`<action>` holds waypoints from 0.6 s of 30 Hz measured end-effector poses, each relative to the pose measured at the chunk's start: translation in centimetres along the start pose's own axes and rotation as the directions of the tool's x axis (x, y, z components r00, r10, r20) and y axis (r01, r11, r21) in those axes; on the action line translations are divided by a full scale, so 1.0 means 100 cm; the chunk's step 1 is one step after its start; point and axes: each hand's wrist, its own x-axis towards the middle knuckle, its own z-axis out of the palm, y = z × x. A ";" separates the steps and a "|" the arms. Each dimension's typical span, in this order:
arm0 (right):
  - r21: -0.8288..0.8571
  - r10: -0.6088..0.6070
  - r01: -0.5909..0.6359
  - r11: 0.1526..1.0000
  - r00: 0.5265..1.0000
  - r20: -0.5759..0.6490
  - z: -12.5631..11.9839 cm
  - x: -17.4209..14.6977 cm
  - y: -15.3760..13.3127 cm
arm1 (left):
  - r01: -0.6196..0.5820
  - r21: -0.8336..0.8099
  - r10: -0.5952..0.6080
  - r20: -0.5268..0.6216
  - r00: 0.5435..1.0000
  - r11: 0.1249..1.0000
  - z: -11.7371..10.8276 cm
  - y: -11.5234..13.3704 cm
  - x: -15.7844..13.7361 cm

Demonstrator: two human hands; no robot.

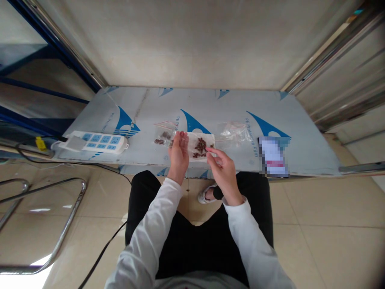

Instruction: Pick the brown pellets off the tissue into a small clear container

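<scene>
Axes mixed, the parts (199, 147) lay between the left hand (179, 157), palm up and extended, and the nearer right hand (224, 170); its pinch was unclear.

Parts (200, 146): small, brown, short and rod-like, loosely heaped at mixed angles on a flat white sheet (211, 138). Left of the sheet lies a clear bag (165, 127), dark brown pieces showing.

A white power strip (116, 143) lies left, a phone (273, 157) right.
</scene>
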 end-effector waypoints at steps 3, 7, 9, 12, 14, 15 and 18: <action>0.027 0.090 -0.088 0.996 0.995 -0.053 -0.015 -0.011 0.010 | -0.180 0.184 0.170 0.069 0.983 0.966 0.000 -0.012 0.024; 0.074 0.153 -0.146 0.987 0.982 -0.114 -0.024 -0.028 0.024 | -0.384 0.383 0.320 0.221 0.921 0.840 -0.006 -0.030 0.041; 0.093 0.173 -0.162 0.983 0.976 -0.132 -0.023 -0.035 0.030 | -0.455 0.447 0.361 0.283 0.889 0.770 -0.008 -0.036 0.044; 0.110 0.187 -0.174 0.979 0.974 -0.127 -0.017 -0.042 0.037 | -0.516 0.516 0.386 0.344 0.856 0.684 -0.008 -0.041 0.044; 0.089 0.181 -0.171 0.981 0.977 -0.115 -0.012 -0.046 0.042 | -0.537 0.537 0.391 0.369 0.843 0.651 -0.007 -0.042 0.045; 0.064 0.172 -0.166 0.984 0.979 -0.113 -0.010 -0.048 0.044 | -0.541 0.537 0.392 0.374 0.840 0.647 -0.005 -0.042 0.045; -0.018 0.129 -0.131 0.991 0.986 -0.103 -0.004 -0.049 0.048 | -0.535 0.515 0.393 0.366 0.844 0.670 -0.001 -0.039 0.046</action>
